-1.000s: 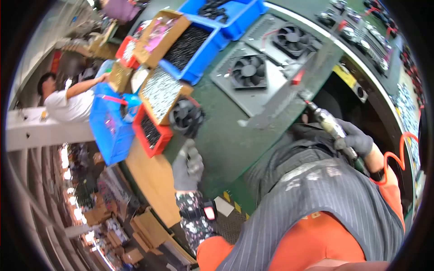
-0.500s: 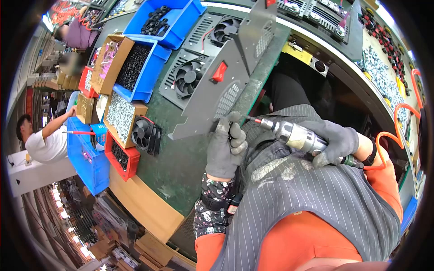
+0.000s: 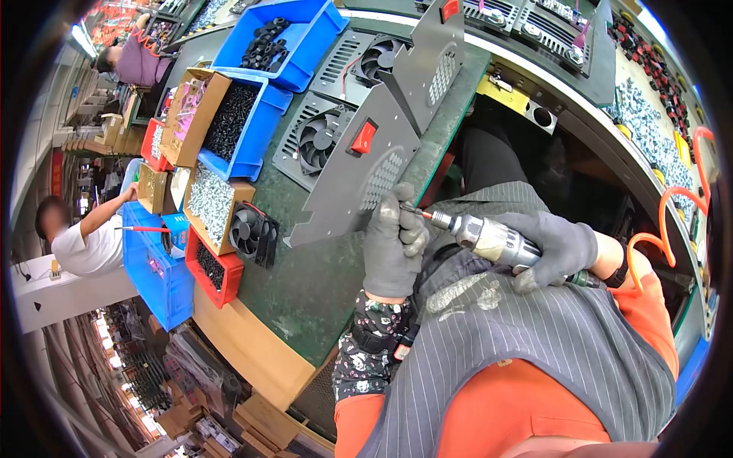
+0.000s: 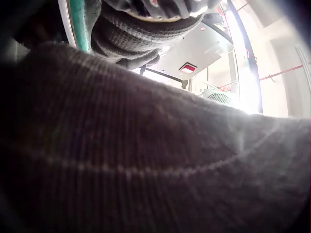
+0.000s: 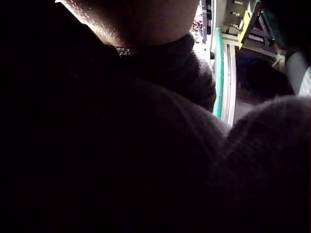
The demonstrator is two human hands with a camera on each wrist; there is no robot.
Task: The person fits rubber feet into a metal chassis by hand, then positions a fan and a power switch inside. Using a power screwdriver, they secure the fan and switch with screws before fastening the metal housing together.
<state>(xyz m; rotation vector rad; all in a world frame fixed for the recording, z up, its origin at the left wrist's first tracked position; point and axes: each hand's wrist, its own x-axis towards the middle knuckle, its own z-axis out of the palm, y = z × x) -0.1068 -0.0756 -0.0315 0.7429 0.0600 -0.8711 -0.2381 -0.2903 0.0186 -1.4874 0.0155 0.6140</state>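
At the green table (image 3: 282, 294), gloved hands (image 3: 395, 248) (image 3: 561, 248) grip a screwdriver (image 3: 496, 240) and pinch its tip.

The person wears a bright orange top (image 3: 489, 412) with a dark gray apron (image 3: 550, 328) over it. Thin pale stripes run down the apron, and whitish smudges (image 3: 462, 294) show near its far end. The left hand (image 3: 393, 252) and the right hand (image 3: 557, 248) have gray cloth gloves on. A black sleeve cover (image 3: 359, 370) with little white and pink flowers sits on the left arm, with a black strap (image 3: 372, 340) around it. The right wrist has a black band (image 3: 619, 272).
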